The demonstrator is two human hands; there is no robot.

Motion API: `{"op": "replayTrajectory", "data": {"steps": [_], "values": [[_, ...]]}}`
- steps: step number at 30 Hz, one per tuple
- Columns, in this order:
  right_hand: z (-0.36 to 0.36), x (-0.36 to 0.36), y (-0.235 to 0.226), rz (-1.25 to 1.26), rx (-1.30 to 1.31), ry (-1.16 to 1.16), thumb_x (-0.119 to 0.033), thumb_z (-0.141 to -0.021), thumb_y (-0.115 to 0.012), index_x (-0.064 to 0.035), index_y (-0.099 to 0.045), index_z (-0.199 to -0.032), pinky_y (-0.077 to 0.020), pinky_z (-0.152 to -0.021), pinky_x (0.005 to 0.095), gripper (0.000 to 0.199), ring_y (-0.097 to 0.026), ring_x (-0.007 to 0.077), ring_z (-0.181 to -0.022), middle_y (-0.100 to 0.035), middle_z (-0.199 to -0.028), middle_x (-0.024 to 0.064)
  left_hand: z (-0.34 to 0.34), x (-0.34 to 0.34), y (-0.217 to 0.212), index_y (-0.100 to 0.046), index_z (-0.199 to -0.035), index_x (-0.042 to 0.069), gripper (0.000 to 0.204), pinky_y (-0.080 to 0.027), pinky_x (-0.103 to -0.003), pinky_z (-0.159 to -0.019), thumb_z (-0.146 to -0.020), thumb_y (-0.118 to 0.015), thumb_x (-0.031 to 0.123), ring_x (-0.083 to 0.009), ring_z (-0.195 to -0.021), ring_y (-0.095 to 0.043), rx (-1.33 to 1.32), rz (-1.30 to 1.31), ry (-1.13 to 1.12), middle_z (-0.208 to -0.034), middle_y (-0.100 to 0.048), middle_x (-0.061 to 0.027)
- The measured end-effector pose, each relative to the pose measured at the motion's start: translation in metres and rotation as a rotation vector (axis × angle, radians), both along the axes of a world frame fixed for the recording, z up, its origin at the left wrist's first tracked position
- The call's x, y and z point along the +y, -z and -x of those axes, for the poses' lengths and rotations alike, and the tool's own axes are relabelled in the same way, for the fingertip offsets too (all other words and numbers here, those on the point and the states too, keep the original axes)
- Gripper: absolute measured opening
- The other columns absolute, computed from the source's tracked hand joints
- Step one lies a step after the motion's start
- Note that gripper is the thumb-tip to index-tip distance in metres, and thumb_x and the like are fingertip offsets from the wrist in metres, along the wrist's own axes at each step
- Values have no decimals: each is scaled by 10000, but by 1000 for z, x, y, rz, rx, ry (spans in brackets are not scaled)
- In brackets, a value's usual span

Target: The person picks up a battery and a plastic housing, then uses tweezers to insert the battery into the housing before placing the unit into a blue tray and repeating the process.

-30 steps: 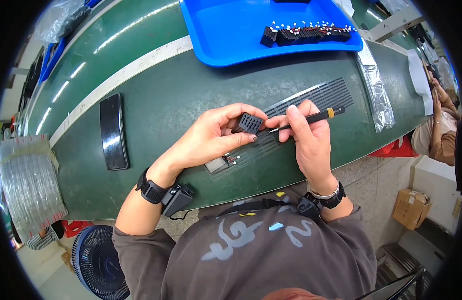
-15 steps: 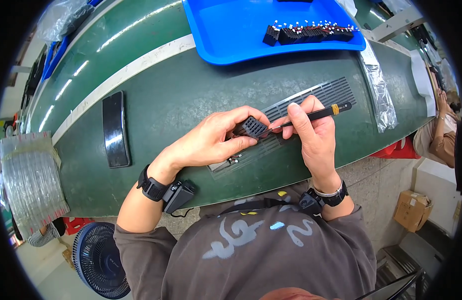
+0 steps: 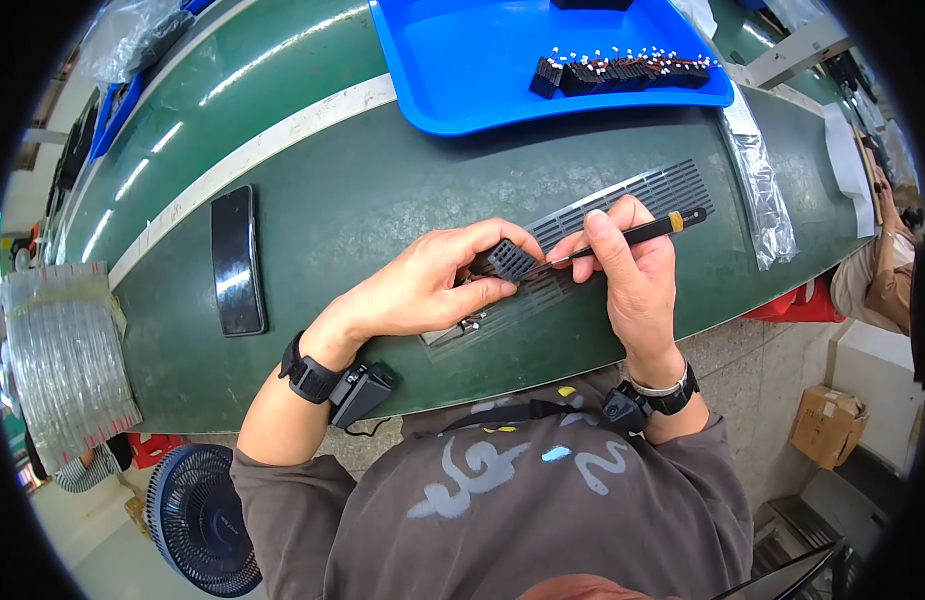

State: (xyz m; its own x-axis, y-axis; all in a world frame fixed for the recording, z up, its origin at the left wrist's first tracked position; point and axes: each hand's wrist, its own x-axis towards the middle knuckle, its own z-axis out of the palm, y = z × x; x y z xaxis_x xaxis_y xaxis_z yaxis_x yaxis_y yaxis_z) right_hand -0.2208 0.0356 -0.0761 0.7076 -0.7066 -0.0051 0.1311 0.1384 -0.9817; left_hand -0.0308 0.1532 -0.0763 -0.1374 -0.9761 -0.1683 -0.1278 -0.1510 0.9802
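Left hand [image 3: 422,290] fingers pinch small black connector block [image 3: 509,260] above green tabletop [image 3: 362,200]; right hand [image 3: 632,270] fingers grip tweezers [image 3: 622,238] at its edge; a slipped tip would likely flick the block free.

The left hand [image 3: 432,290] pinches a small black gridded connector block [image 3: 509,260] between thumb and fingers above the green counter [image 3: 352,210]. The right hand [image 3: 632,275] grips black tweezers [image 3: 632,235] with a yellow band, their tip touching the block. A ribbed grey strip [image 3: 642,190] lies under both hands. A dark phone [image 3: 235,260] lies well to the left. At the far edge, a blue tray [image 3: 462,70] holds a row of black parts [image 3: 622,72].
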Motion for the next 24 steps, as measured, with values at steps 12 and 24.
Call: {"op": "replayTrajectory", "data": {"steps": [12,24], "values": [[0,1,2,49,41,-27,-171,-1008,-580,-67,-508,-828,-465,-654,201,220,-570,55,-653,-695,-797,113,1,1,1,-549,-1268,15,347,-510,-293,-892,-927,-607,-13,-143,-1054,-617,26,-15,0,-1139,-657,-96],[-2,1,5,76,56,-25,-160,-1002,-590,-54,-510,-850,-517,-673,231,201,-583,68,-662,-691,-813,111,1,1,-4,-560,-1259,27,344,-503,-259,-789,-921,-614,-10,-92,-952,-598,-7,-33,-3,-1095,-651,-64]]}}
